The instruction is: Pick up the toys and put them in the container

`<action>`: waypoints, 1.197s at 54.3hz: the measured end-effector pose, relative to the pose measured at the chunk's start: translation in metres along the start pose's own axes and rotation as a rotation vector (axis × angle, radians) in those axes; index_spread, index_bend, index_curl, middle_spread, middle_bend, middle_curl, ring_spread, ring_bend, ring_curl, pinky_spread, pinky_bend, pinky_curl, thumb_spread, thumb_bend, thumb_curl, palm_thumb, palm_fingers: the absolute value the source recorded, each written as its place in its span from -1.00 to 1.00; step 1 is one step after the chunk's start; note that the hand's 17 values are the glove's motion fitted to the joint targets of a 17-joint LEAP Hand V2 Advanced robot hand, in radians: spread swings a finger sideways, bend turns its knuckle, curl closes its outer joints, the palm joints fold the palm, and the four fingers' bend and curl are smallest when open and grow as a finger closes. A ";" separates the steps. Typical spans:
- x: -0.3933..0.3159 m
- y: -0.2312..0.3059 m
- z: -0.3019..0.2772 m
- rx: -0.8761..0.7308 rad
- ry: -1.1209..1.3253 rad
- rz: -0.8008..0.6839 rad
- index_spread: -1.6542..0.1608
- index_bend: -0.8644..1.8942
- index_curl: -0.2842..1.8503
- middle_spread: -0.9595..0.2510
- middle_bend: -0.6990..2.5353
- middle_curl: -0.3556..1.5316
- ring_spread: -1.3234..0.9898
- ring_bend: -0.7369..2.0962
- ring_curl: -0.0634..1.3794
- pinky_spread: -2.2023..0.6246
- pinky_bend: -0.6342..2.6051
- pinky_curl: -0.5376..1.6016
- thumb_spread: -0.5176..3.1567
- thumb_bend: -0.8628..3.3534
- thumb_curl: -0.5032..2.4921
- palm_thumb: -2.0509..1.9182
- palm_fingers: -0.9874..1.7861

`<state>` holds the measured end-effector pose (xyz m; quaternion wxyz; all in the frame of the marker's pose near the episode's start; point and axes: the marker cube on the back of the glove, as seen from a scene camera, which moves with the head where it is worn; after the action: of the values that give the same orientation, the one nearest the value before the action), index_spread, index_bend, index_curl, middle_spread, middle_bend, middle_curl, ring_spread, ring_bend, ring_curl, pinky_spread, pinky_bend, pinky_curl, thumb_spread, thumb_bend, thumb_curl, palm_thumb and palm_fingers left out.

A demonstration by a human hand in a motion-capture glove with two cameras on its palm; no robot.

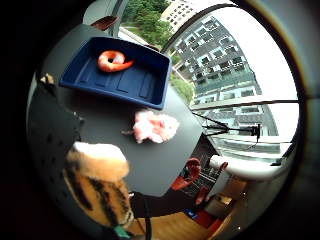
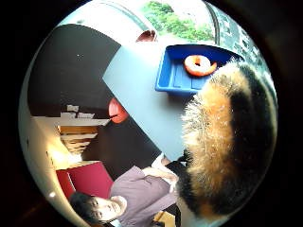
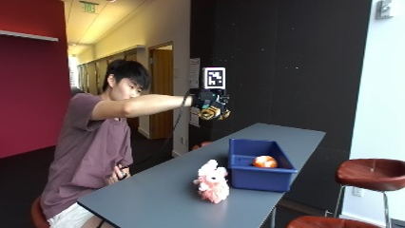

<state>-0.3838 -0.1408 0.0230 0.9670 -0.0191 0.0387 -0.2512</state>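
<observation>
grip (image 3: 208,105): closed round striped tiger toy (image 3: 212,113), held high over the surface (image 3: 164,190); blue container (image 3: 261,173) lies below, slightly ahead.

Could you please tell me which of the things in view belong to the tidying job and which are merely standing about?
Part of the job:
- striped plush toy, held up in the gloved right hand
- pink plush toy on the table
- blue container
- orange shrimp toy, already inside it

Merely about:
- brown stool beside the table
</observation>
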 end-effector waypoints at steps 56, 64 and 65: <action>0.058 -0.123 0.036 -0.119 0.018 0.259 0.58 -0.32 -0.37 0.48 -0.49 -0.21 0.12 -0.17 -0.49 0.57 0.00 -0.11 -0.12 -0.62 -0.32 0.01 -0.53; 0.084 -0.061 0.015 -0.093 -0.012 0.052 0.58 -0.32 -0.43 0.47 -0.49 -0.25 0.13 -0.22 -0.51 0.59 -0.06 -0.14 -0.11 -0.62 -0.37 0.00 -0.50; 0.087 -0.053 0.013 -0.091 -0.018 0.036 0.58 -0.32 -0.44 0.47 -0.50 -0.26 0.13 -0.22 -0.51 0.59 -0.06 -0.14 -0.11 -0.62 -0.37 0.00 -0.49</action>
<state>-0.3328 -0.2292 0.0335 0.9697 -0.0646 0.0419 -0.2317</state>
